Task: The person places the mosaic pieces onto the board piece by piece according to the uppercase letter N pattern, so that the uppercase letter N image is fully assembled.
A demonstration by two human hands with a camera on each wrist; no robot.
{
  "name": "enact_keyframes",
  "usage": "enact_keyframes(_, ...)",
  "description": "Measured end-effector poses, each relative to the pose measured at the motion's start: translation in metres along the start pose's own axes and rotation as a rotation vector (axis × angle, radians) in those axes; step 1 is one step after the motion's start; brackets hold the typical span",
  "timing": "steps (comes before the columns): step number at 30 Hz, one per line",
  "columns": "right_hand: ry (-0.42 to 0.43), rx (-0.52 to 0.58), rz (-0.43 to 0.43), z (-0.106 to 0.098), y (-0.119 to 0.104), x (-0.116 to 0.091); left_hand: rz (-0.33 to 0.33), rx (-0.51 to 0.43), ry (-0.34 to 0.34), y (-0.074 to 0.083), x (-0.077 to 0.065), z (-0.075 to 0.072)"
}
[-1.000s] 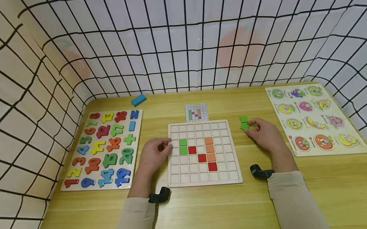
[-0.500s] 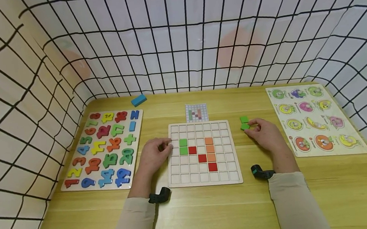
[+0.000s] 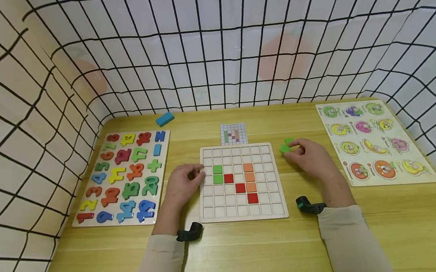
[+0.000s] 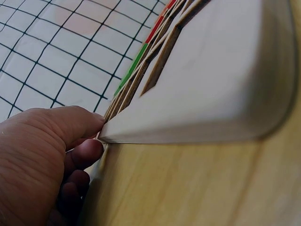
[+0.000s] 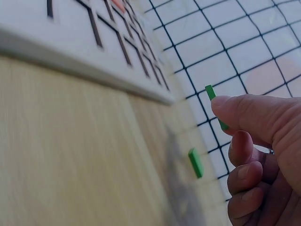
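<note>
A wooden grid board [image 3: 264, 201] lies flat in the middle of the table, with two green tiles [image 3: 217, 174], three red tiles [image 3: 240, 187] and three orange tiles [image 3: 249, 177] in its cells. My left hand [image 3: 183, 185] pinches the board's left edge between thumb and finger. To the right of the board, my right hand [image 3: 313, 158] holds a green square tile [image 3: 285, 148] by thumb and finger. In the right wrist view that tile [image 5: 210, 92] is lifted off the table. Another green tile [image 3: 289, 141] lies on the table just behind it.
A small pattern card [image 3: 233, 133] touches the board's far edge. On the left lies a number puzzle [image 3: 155, 210], with a blue block [image 3: 165, 119] behind it. A fruit puzzle [image 3: 405, 176] is at right. Black netting [image 3: 205, 73] encloses the table's back and sides.
My right hand has picked up the nearer green tile and shifted it slightly left, away from the other green tile. My left hand stays at the board's edge.
</note>
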State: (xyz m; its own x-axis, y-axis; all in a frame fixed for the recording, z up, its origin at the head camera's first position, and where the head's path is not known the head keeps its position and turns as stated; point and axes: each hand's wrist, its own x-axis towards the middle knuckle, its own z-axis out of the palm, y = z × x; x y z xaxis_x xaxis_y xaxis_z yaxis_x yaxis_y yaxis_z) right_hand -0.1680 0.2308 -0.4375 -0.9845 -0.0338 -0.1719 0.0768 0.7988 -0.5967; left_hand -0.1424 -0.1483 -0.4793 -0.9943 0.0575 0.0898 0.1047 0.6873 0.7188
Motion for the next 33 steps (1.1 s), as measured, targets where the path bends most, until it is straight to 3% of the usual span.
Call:
enact_keyframes(22, -0.074, 0.039, -0.104, 0.010, -0.045, -0.013, -0.019, 0.010, -0.012, 0.001, 0.000, 0.000)
enact_keyframes(33, -0.098, 0.012, -0.218, 0.024, -0.063, -0.020, -0.016, 0.001, -0.011, 0.001, -0.001, -0.001)
